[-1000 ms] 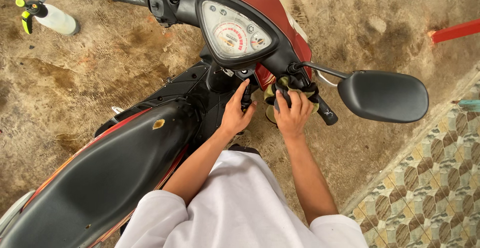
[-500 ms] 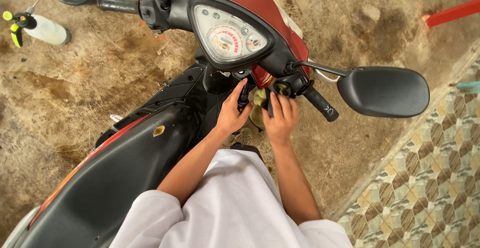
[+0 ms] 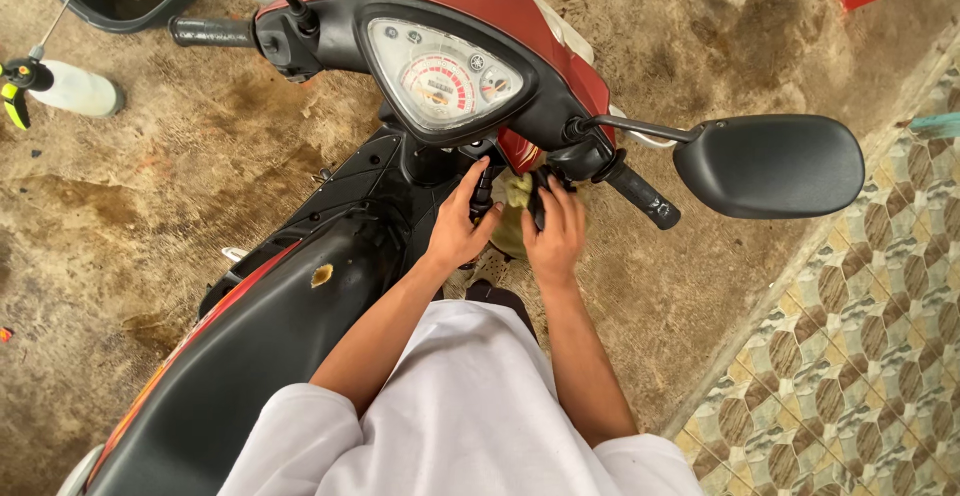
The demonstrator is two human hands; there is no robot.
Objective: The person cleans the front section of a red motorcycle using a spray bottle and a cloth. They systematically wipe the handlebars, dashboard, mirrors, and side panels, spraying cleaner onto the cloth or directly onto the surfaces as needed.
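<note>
Standing on stained, dusty concrete is a red and black scooter — patterned tiles are edging the floor at right. The left hand and right hand are pressing a yellowish rag under the handlebar, fingers curled around it. A spray bottle is lying nearby.

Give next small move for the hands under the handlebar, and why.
Probably rub the rag a little further along the black parts under the dash. Both hands sit there: left hand on the black piece beside the rag, right hand against the rag near the right handgrip. The rag is mostly hidden.
</note>
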